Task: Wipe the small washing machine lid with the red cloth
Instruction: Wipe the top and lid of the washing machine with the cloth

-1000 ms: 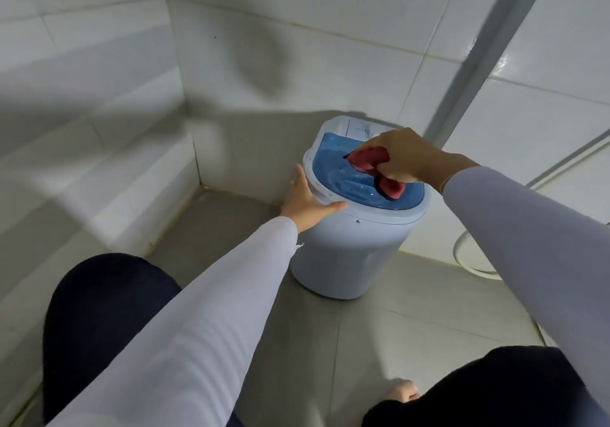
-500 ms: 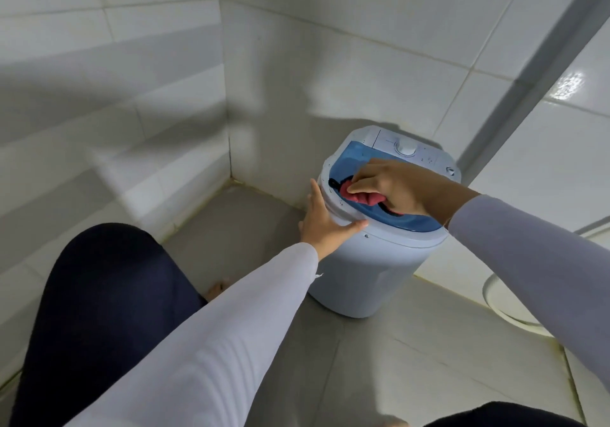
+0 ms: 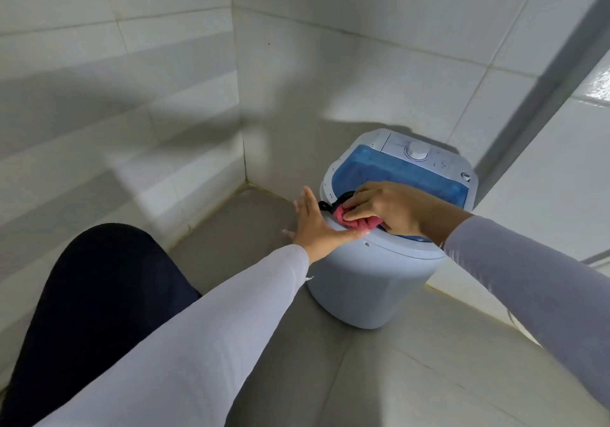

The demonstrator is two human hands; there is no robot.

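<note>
A small pale-blue washing machine stands on the floor in a tiled corner. Its translucent blue lid faces up, with a white dial behind it. My right hand presses a bunched red cloth on the lid's near left edge, fingers curled over it. A dark strap or handle shows beside the cloth. My left hand lies flat with fingers spread against the machine's left rim, its thumb along the front edge.
White tiled walls close in on the left and behind the machine. Grey floor tiles spread in front. My dark-clothed knee is at lower left. A grey vertical strip runs up the right wall.
My right hand has dragged the red cloth from the middle of the lid toward its near left edge. The left hand stays on the rim. The view has shifted left and closer.
</note>
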